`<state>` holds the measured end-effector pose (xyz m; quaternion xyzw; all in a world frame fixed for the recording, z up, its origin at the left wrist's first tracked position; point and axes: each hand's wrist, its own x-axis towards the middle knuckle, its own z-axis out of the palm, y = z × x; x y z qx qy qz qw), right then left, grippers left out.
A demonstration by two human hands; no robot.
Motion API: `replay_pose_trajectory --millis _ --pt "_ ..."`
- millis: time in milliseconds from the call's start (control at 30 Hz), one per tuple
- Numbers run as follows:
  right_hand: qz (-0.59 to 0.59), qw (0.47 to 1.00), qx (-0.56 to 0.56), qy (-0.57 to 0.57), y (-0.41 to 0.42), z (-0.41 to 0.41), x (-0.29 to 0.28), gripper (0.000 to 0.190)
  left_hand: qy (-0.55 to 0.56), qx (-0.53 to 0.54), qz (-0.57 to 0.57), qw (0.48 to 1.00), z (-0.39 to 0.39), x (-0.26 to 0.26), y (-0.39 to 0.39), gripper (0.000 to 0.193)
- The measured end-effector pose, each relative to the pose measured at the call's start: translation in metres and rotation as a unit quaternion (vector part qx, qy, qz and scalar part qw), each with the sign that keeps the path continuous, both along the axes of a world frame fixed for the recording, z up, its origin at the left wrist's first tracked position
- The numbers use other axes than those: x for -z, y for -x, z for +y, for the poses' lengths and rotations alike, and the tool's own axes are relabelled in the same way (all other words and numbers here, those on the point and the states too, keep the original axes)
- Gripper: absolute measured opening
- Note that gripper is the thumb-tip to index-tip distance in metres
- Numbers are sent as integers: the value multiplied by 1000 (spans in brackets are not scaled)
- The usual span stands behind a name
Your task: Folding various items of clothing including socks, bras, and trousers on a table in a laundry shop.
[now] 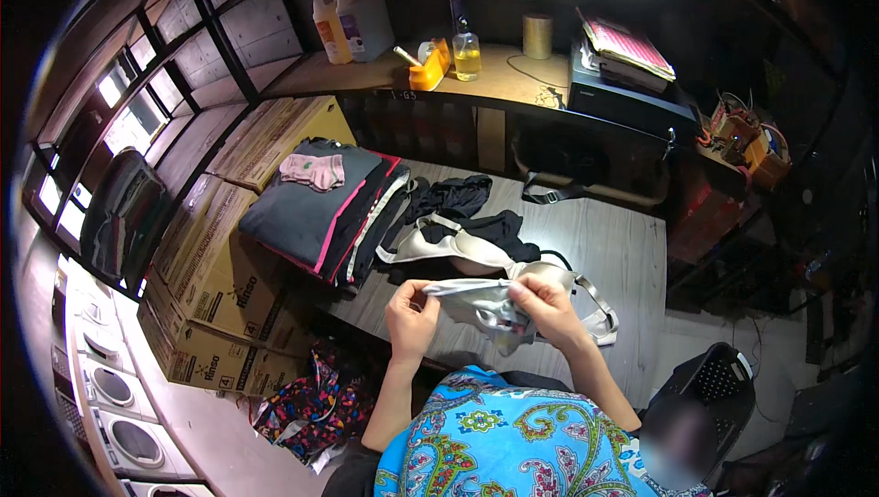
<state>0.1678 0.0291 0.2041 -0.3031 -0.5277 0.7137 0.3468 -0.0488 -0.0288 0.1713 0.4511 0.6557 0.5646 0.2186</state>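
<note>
Between my two hands a small light-grey cloth garment (484, 308) is stretched by its upper edge above the table's near side. My left hand (412, 311) pinches one corner of it, and my right hand (549, 308) grips the other end. Just behind it lies a white bra (439, 246), its strap trailing to the right. Crumpled black garments (457, 196) sit behind the bra. Left of these rises a stack of folded dark clothes (309, 202), topped by a pair of pink socks (312, 172).
Cardboard boxes (226, 298) stand left of the wood-grain table (618, 236). A shelf behind holds plastic jugs (354, 20), an orange tape dispenser (430, 66), a pump bottle (467, 58) and a printer (632, 95). A black basket (707, 387) is at right; patterned cloth (309, 404) lies lower left.
</note>
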Motion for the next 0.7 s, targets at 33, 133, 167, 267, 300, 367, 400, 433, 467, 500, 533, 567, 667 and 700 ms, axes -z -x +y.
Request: replay_pose_trajectory --millis 33,133,167,267,300,367,400,433,467,500,533,567,667,700 --pt "18 1000 -5 20 -3 3 -1 20 3 -3 -2 1000 -1 -3 0 9" --pt "118 991 -2 66 -10 4 -9 18 19 -105 251 962 0 -3 3 15" --pt "116 991 30 53 -9 6 -9 19 19 -106 249 963 0 2 7 15" --pt "107 991 70 43 -16 14 -5 21 146 -46 118 981 0 19 23 19" --pt "105 991 71 44 -18 15 -3 21 146 -45 116 981 1 19 25 19" --pt "72 997 33 5 -21 16 1 20 118 56 -110 985 4 17 26 20" --pt "45 998 33 18 -21 12 -4 18 98 63 -141 983 6 9 19 20" --pt "11 999 30 -18 -20 11 4 12 99 64 -142 983 10 6 12 20" --pt "-70 991 54 -98 -21 11 16 8 49 72 -204 975 14 4 6 23" --pt "-149 970 79 -175 -21 12 25 6 0 80 -264 961 16 1 3 25" --pt "-215 909 139 -330 -20 15 32 12 -7 90 -265 960 16 -2 2 28" --pt "-215 909 142 -327 -19 16 37 12 -4 93 -264 960 15 -4 -1 28" --pt "-301 832 310 -348 -24 20 40 13 -123 -17 69 990 15 -25 -15 27" --pt "-253 843 352 -320 -24 24 45 11 -123 -10 70 990 14 -24 -15 27"
